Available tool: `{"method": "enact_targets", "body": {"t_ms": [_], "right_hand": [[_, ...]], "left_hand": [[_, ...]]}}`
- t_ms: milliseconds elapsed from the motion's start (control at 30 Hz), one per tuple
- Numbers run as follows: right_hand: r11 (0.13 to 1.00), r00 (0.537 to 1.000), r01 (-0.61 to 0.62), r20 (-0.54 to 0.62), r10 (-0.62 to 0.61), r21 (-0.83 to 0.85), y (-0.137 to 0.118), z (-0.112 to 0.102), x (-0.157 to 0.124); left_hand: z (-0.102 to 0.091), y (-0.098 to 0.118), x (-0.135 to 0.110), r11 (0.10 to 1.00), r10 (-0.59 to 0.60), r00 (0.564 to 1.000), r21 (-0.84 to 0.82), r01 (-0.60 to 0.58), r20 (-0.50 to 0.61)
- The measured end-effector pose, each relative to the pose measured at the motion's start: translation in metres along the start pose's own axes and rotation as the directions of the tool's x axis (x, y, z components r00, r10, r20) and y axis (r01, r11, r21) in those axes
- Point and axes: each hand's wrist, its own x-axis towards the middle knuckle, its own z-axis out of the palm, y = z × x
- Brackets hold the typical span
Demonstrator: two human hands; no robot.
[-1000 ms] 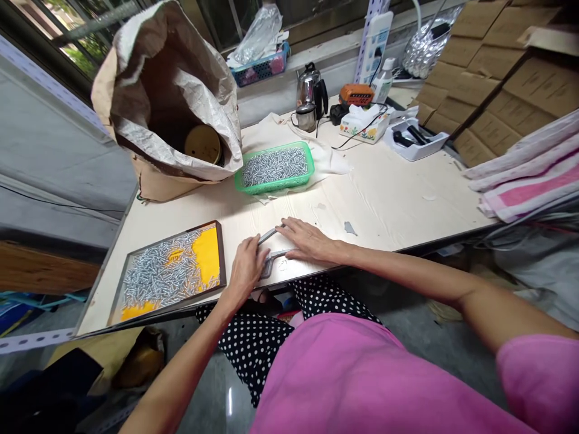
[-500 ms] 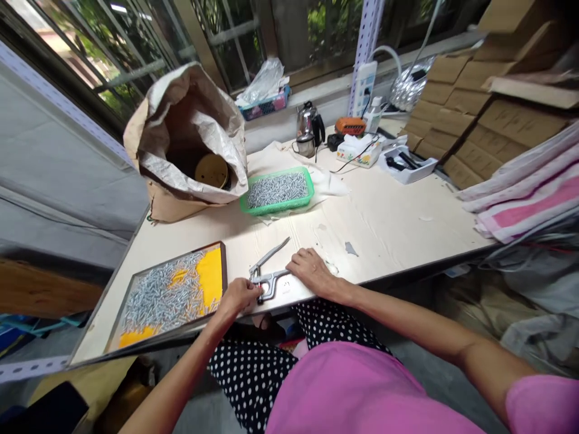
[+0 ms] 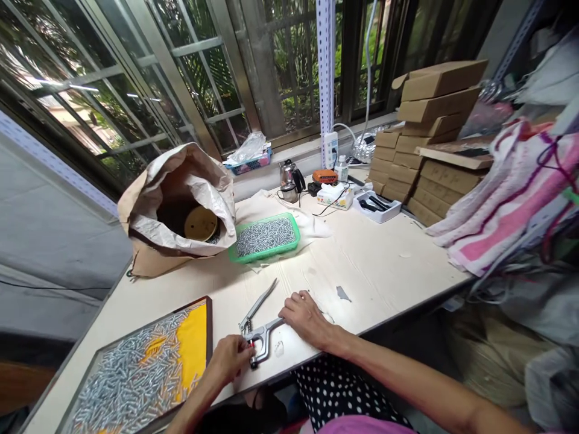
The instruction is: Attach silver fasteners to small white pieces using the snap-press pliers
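A pair of silver press pliers (image 3: pixel 270 329) lies on the table near its front edge, with its upper handle raised and a spring near the pivot. My right hand (image 3: pixel 307 319) is closed around the end of the lower handle and rests on the tabletop. Close to the jaws, the fingers of my left hand (image 3: pixel 230 358) are pinched together beside a small red part. What they hold is too small to make out. Left of that hand is a dark-rimmed tray (image 3: pixel 209 331) with a yellow bottom, strewn with small silver metal pins (image 3: pixel 131 374).
A green plastic basket (image 3: pixel 297 232) full of similar pins stands farther back. Beside it sits a large open paper sack (image 3: pixel 149 253). Along the back are a kettle (image 3: pixel 289 175), a tissue box (image 3: pixel 335 198) and a white tray (image 3: pixel 384 214). Cardboard boxes (image 3: pixel 434 114) are stacked at right.
The view has tilted upward, so the table things appear lower in the picture. Both hands keep their places at the pliers, and the upper handle is still raised.
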Motion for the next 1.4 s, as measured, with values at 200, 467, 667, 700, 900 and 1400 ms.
{"method": "enact_targets", "body": {"t_ms": [200, 467, 667, 700, 900, 1400], "right_hand": [[0.983, 0.981, -0.179, 0.083, 0.175, 0.048, 0.006, -0.002, 0.002], [0.982, 0.978, -0.190, 0.085, 0.190, -0.005, -0.003, 0.000, 0.004], [0.991, 0.985, -0.133, 0.108, 0.133, -0.011, 0.001, -0.007, -0.003], [0.993, 0.987, -0.117, 0.107, 0.118, -0.010, 0.002, -0.008, -0.004], [0.999, 0.995, -0.040, 0.089, 0.039, 0.002, 0.004, -0.007, -0.007], [1.000, 0.997, -0.030, 0.075, 0.029, 0.001, 0.002, -0.011, -0.010]], "left_hand": [[-0.038, -0.018, -0.010, 0.946, 0.215, 0.939, 0.297, -0.131, -0.269], [-0.159, 0.073, 0.015, 0.896, 0.438, 0.475, 0.331, -0.295, -0.763], [-0.150, 0.017, -0.005, 0.945, 0.273, 0.709, 0.320, -0.070, -0.651], [-0.139, -0.002, -0.009, 0.954, 0.195, 0.768, 0.300, -0.004, -0.611], [-0.070, -0.100, -0.027, 0.966, -0.030, 0.944, 0.232, 0.112, -0.328], [-0.035, -0.097, -0.043, 0.978, -0.042, 0.983, 0.196, 0.077, -0.180]]}}
